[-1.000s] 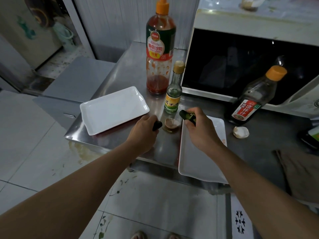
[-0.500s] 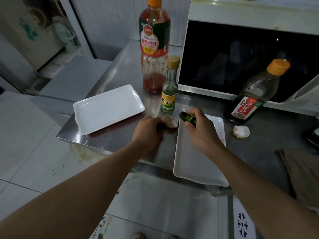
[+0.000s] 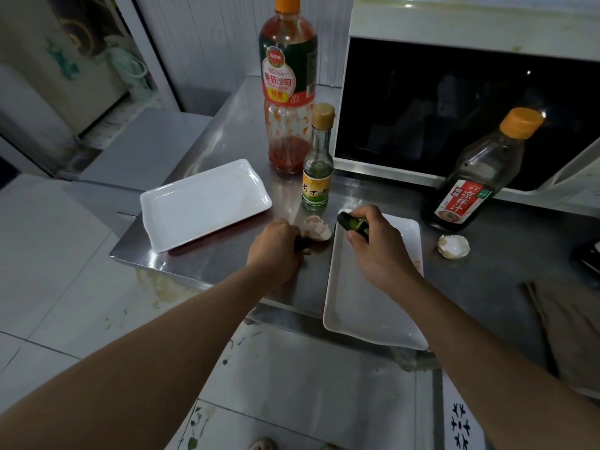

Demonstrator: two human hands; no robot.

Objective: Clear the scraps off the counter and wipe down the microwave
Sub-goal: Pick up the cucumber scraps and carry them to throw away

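Observation:
My right hand [image 3: 373, 251] pinches dark green vegetable peel [image 3: 352, 224] above the far left corner of a white rectangular plate [image 3: 367, 306]. My left hand [image 3: 276, 251] curls round a small dark scrap [image 3: 301, 244] on the steel counter [image 3: 227, 254], right beside a broken eggshell [image 3: 318, 228]. A second eggshell half [image 3: 453, 246] lies to the right of the plate. The white microwave [image 3: 454, 21] with its dark door stands at the back right.
Another white rectangular plate [image 3: 201, 203] lies at the counter's left edge. A tall ketchup bottle [image 3: 289, 92], a small glass bottle [image 3: 317, 170] and a tilted sauce bottle [image 3: 477, 183] stand before the microwave. A brown cloth [image 3: 571, 326] lies at the right.
My left hand has slid right with its dark scrap until it is against the eggshell. My right hand has kept its peel over the plate corner. The camera moved closer.

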